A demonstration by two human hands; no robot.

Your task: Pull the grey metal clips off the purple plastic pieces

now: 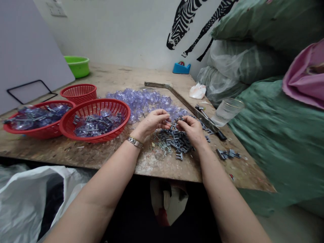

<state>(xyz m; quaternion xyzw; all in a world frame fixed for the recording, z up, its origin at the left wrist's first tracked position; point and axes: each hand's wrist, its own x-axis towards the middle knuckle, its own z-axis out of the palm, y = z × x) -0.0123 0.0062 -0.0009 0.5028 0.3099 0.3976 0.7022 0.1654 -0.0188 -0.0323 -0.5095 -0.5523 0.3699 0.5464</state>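
Both hands (pixel 174 125) pinch small part over clips (pixel 174 141).

a small piecework workshop in a plain room: a worn, scratched tabletop (pixel 106 153) carries red baskets (pixel 97 118) of sorted parts, heaps of clear plastic pieces (pixel 146 101) and metal clips (pixel 174 140), with stuffed sacks (pixel 273 135) piled alongside.

Rough, matt chipboard table (pixel 106 153), scuffed and stained, under dull grey metal clips (pixel 174 141) and glossy clear plastic pieces (pixel 144 99). Shiny red plastic mesh baskets (pixel 97 118), a smooth green plastic bowl (pixel 78 65), a ribbed clear glass (pixel 227 111). Metal watch band (pixel 134 141) gleaming; green woven sacks (pixel 273 141), matt.
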